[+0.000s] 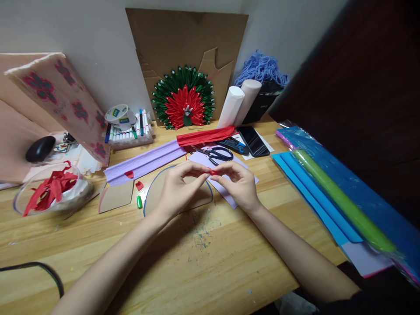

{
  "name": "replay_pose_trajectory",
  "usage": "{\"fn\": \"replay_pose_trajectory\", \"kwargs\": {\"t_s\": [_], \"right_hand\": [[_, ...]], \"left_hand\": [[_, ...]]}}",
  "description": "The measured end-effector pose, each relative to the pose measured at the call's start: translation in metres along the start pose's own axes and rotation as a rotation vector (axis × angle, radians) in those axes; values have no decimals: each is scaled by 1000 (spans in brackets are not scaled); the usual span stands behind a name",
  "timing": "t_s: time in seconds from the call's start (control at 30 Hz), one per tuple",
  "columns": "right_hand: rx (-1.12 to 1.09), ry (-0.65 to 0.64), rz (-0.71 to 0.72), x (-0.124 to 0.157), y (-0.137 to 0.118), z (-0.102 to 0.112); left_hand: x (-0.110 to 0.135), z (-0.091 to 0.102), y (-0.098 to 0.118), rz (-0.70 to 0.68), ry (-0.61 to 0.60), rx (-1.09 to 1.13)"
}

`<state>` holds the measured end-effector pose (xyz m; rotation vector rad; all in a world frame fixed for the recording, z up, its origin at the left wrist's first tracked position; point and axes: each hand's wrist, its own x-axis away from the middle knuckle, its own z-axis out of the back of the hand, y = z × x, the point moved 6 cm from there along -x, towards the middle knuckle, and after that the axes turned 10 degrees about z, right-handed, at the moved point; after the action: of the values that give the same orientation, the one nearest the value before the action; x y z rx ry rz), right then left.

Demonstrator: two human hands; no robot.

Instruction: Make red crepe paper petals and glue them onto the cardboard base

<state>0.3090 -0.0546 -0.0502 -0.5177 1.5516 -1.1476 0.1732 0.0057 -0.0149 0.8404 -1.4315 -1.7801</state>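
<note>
Both my hands meet over the middle of the wooden desk (210,253). My left hand (179,188) and my right hand (238,181) pinch a small red paper piece (213,172) between their fingertips. Under the hands lies a round cardboard disc with a blue outline (157,192) and a lilac paper sheet (226,192). Black scissors (215,154) rest just beyond my fingers. Folded lilac crepe paper (144,162) and folded red crepe paper (205,135) lie further back.
A green and red paper fan ornament (183,98) leans on cardboard at the wall. A clear bowl with red scraps (52,190) sits left, a marker box (129,131) behind. Blue sheets and a green roll (341,201) lie right. A phone (253,141) and cutter (234,144) are beyond the scissors.
</note>
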Motion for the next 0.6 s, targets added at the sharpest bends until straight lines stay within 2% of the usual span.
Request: {"fn": "replay_pose_trajectory", "kwargs": {"t_s": [0.6], "right_hand": [[3,-35,66,-1,-5,0]], "left_hand": [[-2,-4,-13,144,-65,130]]}}
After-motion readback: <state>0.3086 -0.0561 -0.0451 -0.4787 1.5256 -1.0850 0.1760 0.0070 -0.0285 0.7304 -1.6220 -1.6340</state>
